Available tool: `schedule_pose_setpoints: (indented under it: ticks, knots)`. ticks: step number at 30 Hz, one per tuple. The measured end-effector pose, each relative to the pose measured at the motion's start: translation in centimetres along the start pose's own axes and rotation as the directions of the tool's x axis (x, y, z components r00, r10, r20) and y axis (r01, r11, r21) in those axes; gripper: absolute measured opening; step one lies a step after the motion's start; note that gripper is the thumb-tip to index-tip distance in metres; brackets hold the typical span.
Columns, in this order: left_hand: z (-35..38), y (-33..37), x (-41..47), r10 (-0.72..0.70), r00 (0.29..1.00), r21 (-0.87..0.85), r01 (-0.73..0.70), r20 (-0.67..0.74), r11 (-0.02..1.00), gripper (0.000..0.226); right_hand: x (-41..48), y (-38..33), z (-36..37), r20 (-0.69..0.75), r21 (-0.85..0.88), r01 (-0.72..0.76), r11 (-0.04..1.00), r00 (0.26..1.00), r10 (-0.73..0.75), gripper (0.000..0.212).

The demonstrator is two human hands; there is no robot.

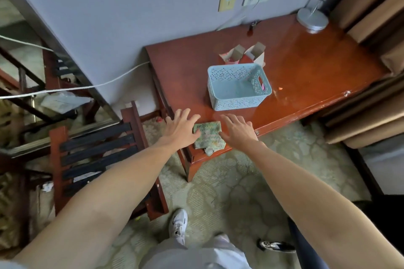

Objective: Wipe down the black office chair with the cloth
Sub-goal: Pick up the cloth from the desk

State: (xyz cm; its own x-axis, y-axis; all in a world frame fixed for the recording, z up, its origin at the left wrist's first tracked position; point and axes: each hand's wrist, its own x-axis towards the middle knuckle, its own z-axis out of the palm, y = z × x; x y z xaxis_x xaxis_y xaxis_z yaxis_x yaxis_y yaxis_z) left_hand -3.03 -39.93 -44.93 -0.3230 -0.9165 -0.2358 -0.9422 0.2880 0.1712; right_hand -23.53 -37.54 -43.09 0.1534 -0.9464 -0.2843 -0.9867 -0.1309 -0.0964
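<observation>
We reach out with both hands spread and fingers straight. Our left hand (181, 129) and right hand (238, 130) flank the folded cloth (208, 136), which lies on the near corner of the tabletop (306, 61). A pale blue basket (237, 87) stands at 12 o'clock beyond it, and a lamp base (312, 20) at 2 o'clock.

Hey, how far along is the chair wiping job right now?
Barely started. Done: nothing visible. In hand: the left hand and right hand, fingers spread, are at the folded green cloth lying on the wooden table near its corner, not gripping it. Left: picking it up and all the wiping.
</observation>
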Motion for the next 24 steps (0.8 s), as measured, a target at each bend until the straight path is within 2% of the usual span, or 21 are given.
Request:
schedule_pose_setpoints:
  ticks: [6,12,20,24]
  knots:
    - [2.8,-1.5,1.6,0.084,0.989,0.105,-0.098,0.125,0.99,0.061,0.9,-0.4,4.2,0.152,-0.076,0.031,0.997,0.988,-0.019,0.063]
    - [4.4,-2.5,3.2,0.153,0.978,0.161,-0.175,0.143,0.971,0.063,1.8,-1.7,6.5,0.193,-0.066,0.004,0.998,0.981,0.009,0.06]
    - [5.8,-2.1,3.9,0.147,0.972,0.221,-0.187,0.184,0.957,0.071,1.5,-1.4,8.4,0.199,-0.098,0.013,0.995,0.98,0.007,0.058]
    - [5.9,-1.8,4.2,0.138,0.969,0.169,-0.173,0.203,0.97,0.078,1.5,-1.1,8.5,0.211,-0.107,0.032,0.994,0.977,-0.009,0.059]
